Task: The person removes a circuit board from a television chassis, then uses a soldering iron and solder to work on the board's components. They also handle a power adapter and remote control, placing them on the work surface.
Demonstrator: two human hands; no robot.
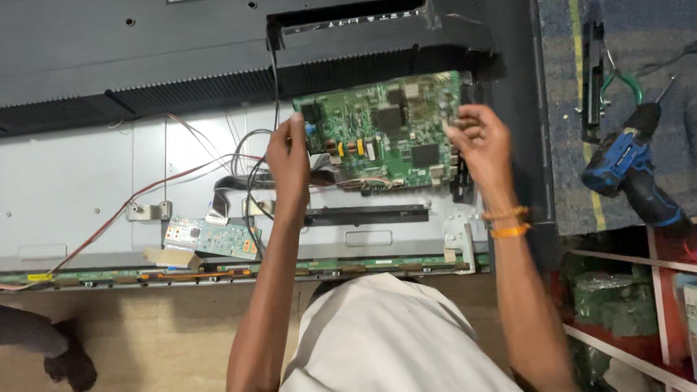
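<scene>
I have my left hand (288, 154) and right hand (478, 137) each pinching an end of the green rectangular circuit board (385, 134), over the opened television's grey metal back panel (56, 192). It looks light, stiff, fragile; I judge the bare edges safest to hold.

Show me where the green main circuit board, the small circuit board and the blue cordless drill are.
green main circuit board (385, 134), head view, board centre
small circuit board (213, 236), head view, its middle
blue cordless drill (628, 166), head view, blue body
</scene>
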